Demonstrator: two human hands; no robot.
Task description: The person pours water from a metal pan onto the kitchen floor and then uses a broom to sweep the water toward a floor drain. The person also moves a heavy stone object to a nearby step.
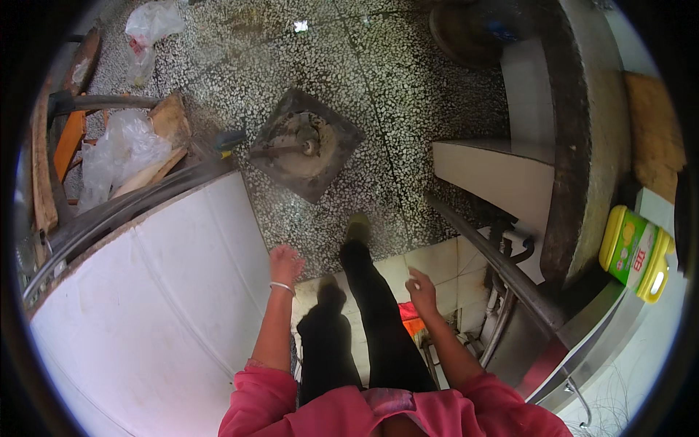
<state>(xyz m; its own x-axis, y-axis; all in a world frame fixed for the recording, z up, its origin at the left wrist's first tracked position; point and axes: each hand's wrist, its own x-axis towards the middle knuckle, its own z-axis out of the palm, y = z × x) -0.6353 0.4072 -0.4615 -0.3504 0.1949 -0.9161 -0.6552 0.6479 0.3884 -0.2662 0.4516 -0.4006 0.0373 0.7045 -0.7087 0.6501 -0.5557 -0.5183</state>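
Note:
My left hand point(285, 263), with a bracelet at its wrist, hangs empty beside the white panel point(164, 273), its fingers loosely bent. Nothing is in my right hand point(421, 292) either; its fingers curl a little, apart from one another, over pale floor tiles point(442, 262). Between the hands my legs are in mid-stride, one shoe point(358, 226) on the speckled terrazzo floor point(393, 180). Ahead on that floor lies a square dark plate point(333, 183) with a round, dusty middle and a rod-like piece across it.
Wood pieces point(46, 180) and a clear plastic bag point(117, 147) lie at the left; another bag point(153, 24) is farther off. On the right, a metal pipe point(491, 257) slants beside a low ledge point(491, 169). A yellow-green jug point(636, 254) stands on a counter.

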